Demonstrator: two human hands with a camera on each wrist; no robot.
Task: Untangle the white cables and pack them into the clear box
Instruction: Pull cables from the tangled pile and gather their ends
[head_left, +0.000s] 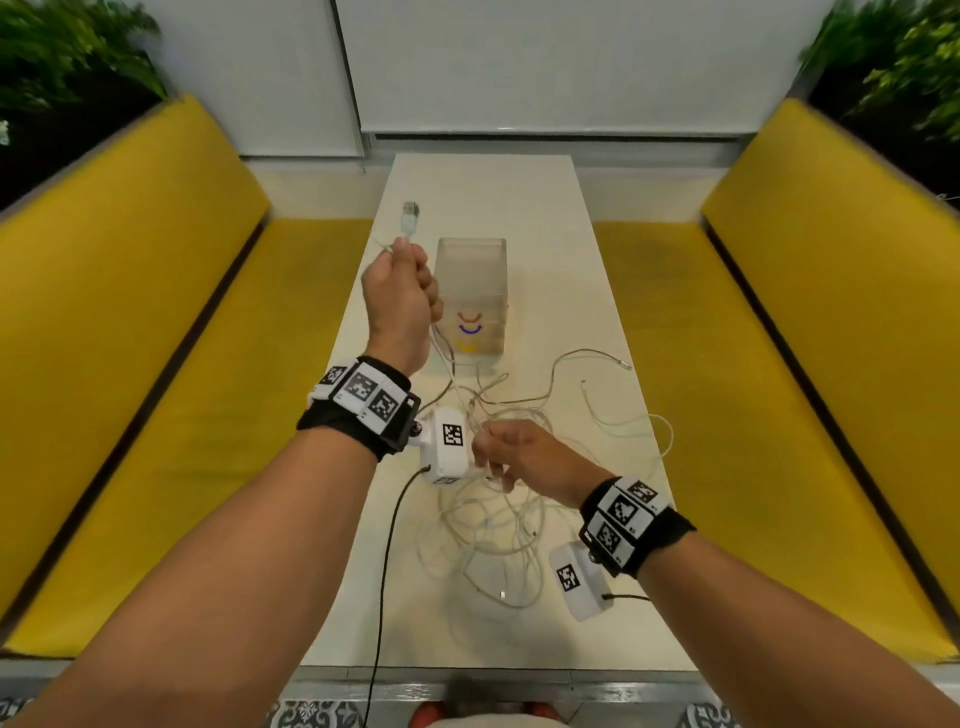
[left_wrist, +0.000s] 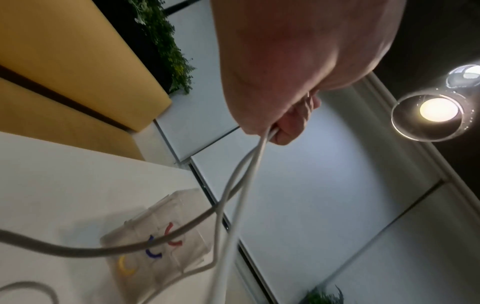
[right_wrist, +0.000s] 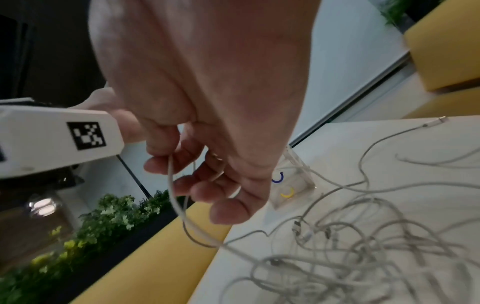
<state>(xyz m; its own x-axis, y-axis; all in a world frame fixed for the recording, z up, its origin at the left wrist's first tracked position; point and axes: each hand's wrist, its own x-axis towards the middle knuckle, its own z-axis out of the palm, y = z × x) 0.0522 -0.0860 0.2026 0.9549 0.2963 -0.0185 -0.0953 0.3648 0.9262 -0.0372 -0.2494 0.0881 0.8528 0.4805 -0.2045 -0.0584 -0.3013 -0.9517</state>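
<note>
While the left hand (head_left: 399, 301) grips a cable (head_left: 410, 221) raised beside the box (head_left: 471, 270), the right hand (head_left: 524, 457) pinches a strand above the tangle (head_left: 498, 525) on the table (head_left: 587, 291).

A white table (head_left: 545, 218) carries tangled white cables (head_left: 498, 525) and a clear box (head_left: 475, 301).

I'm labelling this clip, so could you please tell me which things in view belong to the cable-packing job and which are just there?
Part of the job:
- white cable gripped in the left hand
- right hand holding a strand
- tangled cables
- clear box

Just there:
- table
- yellow benches
- plants
- lamp
</note>
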